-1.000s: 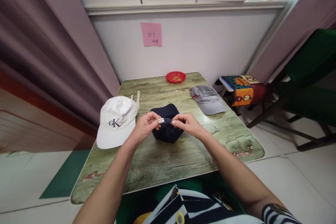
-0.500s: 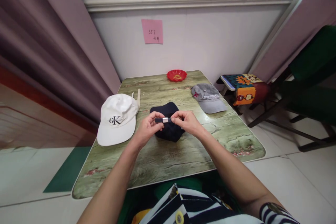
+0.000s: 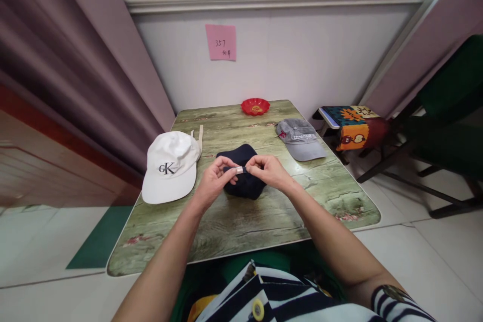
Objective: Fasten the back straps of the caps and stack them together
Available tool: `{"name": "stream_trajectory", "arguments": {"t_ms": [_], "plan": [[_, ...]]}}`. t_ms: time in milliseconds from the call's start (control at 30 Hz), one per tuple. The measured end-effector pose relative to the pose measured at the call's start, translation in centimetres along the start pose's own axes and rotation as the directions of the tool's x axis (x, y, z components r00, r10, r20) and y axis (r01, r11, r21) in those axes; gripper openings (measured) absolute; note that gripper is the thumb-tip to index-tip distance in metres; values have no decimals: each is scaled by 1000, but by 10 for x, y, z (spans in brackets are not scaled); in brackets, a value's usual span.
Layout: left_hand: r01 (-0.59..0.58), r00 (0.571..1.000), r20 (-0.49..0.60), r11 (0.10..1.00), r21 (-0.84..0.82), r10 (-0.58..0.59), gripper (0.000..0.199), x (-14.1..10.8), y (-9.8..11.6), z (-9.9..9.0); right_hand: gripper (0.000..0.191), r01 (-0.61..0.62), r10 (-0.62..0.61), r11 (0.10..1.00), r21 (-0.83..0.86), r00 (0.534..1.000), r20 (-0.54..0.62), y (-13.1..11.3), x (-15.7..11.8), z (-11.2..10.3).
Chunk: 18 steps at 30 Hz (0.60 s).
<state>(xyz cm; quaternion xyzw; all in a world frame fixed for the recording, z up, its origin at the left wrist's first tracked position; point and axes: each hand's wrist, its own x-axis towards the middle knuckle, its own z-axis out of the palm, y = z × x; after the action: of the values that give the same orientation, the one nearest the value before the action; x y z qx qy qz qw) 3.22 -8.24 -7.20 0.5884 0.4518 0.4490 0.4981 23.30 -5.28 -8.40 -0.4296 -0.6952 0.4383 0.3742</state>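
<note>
A dark navy cap [image 3: 245,188] rests in the middle of the table, its back strap toward me. The dark strap [image 3: 228,168] carries a silver metal buckle [image 3: 239,170]. My left hand [image 3: 216,181] pinches the strap's left part beside the buckle, thumb in front. On the other side, my right hand [image 3: 268,172] pinches the strap between thumb and fingertips. To the left lies a white cap [image 3: 169,166] with black letters and a loose beige strap [image 3: 200,136]. A grey cap [image 3: 301,140] with white lettering lies at the right.
The green wood-patterned table [image 3: 279,229] has rounded corners. A red scalloped dish [image 3: 255,106] sits at its back edge, below a pink note [image 3: 221,43] on the wall. Right of the table stand a cloth-covered stool [image 3: 354,126] and a dark chair [image 3: 441,146]. A curtain [image 3: 75,35] hangs at left.
My left thumb has shifted right, onto the buckle's edge, and the strap tilts slightly. Both hands keep pinching the strap. The whole view has moved a little.
</note>
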Motion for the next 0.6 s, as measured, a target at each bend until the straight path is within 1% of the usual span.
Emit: {"name": "stream_trajectory", "arguments": {"t_ms": [67, 167, 333, 467, 600], "plan": [[-17, 1000, 7, 1000, -10, 17, 26, 0, -1, 0, 21, 16, -16, 1000, -21, 1000, 2, -2, 0, 0], [-20, 999, 35, 1000, 22, 20, 24, 0, -3, -2, 23, 29, -29, 999, -43, 1000, 1, -2, 0, 0], [-15, 995, 102, 1000, 21, 13, 28, -1, -6, -6, 26, 30, -30, 998, -60, 1000, 0, -2, 1, 0], [-32, 996, 83, 999, 16, 30, 25, -1, -6, -7, 28, 33, -34, 998, -61, 999, -10, -3, 2, 1], [-5, 999, 50, 1000, 7, 5, 24, -1, -2, -9, 33, 15, -14, 999, -44, 1000, 9, -5, 1, 1]]}}
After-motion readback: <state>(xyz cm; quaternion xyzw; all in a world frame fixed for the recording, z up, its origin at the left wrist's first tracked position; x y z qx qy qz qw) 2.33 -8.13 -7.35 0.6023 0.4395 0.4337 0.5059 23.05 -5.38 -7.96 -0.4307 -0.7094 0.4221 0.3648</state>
